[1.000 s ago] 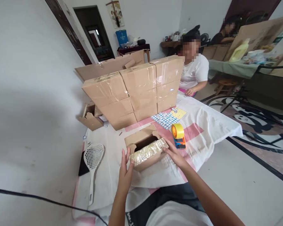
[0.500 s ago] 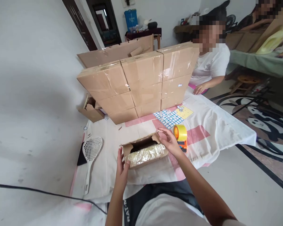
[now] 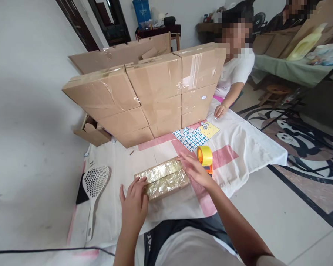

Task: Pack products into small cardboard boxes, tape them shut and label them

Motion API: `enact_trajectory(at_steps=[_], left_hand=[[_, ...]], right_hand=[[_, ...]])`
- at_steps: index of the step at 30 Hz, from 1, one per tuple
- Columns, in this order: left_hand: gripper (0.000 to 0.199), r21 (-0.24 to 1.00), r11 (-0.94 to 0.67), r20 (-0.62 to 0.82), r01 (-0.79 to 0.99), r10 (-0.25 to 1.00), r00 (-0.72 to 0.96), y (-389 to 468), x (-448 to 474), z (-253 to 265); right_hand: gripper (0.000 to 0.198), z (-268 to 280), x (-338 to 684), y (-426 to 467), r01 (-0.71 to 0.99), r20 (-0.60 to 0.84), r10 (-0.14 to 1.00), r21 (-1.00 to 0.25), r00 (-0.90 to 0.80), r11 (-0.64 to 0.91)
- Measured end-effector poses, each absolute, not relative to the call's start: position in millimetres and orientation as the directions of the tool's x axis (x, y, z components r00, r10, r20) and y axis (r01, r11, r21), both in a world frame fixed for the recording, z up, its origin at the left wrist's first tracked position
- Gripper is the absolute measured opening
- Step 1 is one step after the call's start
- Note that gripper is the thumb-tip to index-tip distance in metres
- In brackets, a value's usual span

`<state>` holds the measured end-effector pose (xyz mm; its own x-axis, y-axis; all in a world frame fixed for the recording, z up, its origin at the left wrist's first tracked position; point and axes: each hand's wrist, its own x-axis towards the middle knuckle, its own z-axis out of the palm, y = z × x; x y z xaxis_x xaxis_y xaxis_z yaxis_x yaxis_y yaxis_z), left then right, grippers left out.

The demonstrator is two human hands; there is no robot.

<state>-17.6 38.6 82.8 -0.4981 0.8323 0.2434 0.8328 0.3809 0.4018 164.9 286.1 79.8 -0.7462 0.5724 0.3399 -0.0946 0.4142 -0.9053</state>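
A small cardboard box (image 3: 166, 180) lies on the cloth-covered table in front of me, its two top flaps folded down and shiny with tape. My left hand (image 3: 134, 197) rests on the box's left end with the fingers spread. At the right end, my right hand (image 3: 194, 169) lies with stretched fingers, the tips touching the far flap's corner. Just beyond that hand stands a yellow roll of tape (image 3: 205, 155) in an orange dispenser, partly hidden by the hand.
A wall of taped cardboard boxes (image 3: 161, 99) stands across the table. To the left lies a white slotted skimmer (image 3: 96, 184). Small clear pieces lie on a blue-and-white grid sheet (image 3: 191, 138). A person (image 3: 235, 70) sits at the far right with a hand on the table.
The box's flaps, standing open before, are now down. My left hand has moved from the box's side onto its top. The other person's hand has moved further onto the table.
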Motion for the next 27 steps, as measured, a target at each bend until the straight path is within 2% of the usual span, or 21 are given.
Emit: enact_trajectory(at_steps=[3, 4, 6, 8, 10, 12, 16, 19, 22, 24, 27], left_hand=[[0.040, 0.250, 0.443, 0.215, 0.861, 0.842, -0.495, 53, 0, 100], [0.044, 0.203, 0.405, 0.234, 0.892, 0.864, -0.445, 59, 7, 101], [0.056, 0.126, 0.285, 0.290, 0.950, 0.905, -0.310, 73, 22, 96], [0.061, 0.092, 0.218, 0.344, 0.972, 0.909, -0.236, 88, 35, 86], [0.062, 0.065, 0.236, 0.374, 0.969, 0.895, -0.244, 101, 43, 78], [0.060, 0.018, 0.260, 0.360, 0.966, 0.899, -0.249, 109, 44, 74], [0.062, -0.025, 0.239, 0.360, 0.971, 0.908, -0.214, 106, 37, 75], [0.059, 0.022, 0.117, 0.493, 0.993, 0.863, -0.112, 94, 39, 75], [0.044, 0.178, -0.069, 0.674, 0.982, 0.735, -0.071, 95, 61, 76], [0.034, 0.355, -0.096, 0.641, 0.930, 0.749, -0.168, 107, 85, 80], [0.019, 0.561, 0.019, 0.425, 0.827, 0.851, -0.308, 132, 120, 88]], right_hand=[[0.062, 73, 188, 301, 0.147, 0.398, 0.807, -0.853, -0.436, 0.500], [0.068, 67, 194, 308, 0.222, 0.384, 0.872, -0.861, -0.305, 0.457], [0.083, 51, 205, 322, 0.264, 0.242, 0.962, -0.926, -0.129, 0.269], [0.090, 35, 211, 332, 0.167, 0.026, 0.990, -0.985, -0.142, 0.050], [0.087, 22, 214, 335, 0.033, -0.086, 0.959, -0.996, -0.269, -0.080], [0.078, 16, 216, 332, -0.051, -0.067, 0.928, -0.995, -0.366, -0.092], [0.055, 12, 223, 319, -0.018, -0.013, 0.891, -1.000, -0.454, -0.023], [0.043, 14, 230, 306, -0.051, -0.005, 0.860, -0.998, -0.510, -0.036], [0.037, 20, 233, 286, -0.142, -0.019, 0.868, -0.985, -0.496, -0.103], [0.039, 28, 233, 268, -0.207, -0.027, 0.872, -0.967, -0.488, -0.146], [0.042, 41, 236, 246, -0.253, -0.004, 0.905, -0.960, -0.426, -0.124]])
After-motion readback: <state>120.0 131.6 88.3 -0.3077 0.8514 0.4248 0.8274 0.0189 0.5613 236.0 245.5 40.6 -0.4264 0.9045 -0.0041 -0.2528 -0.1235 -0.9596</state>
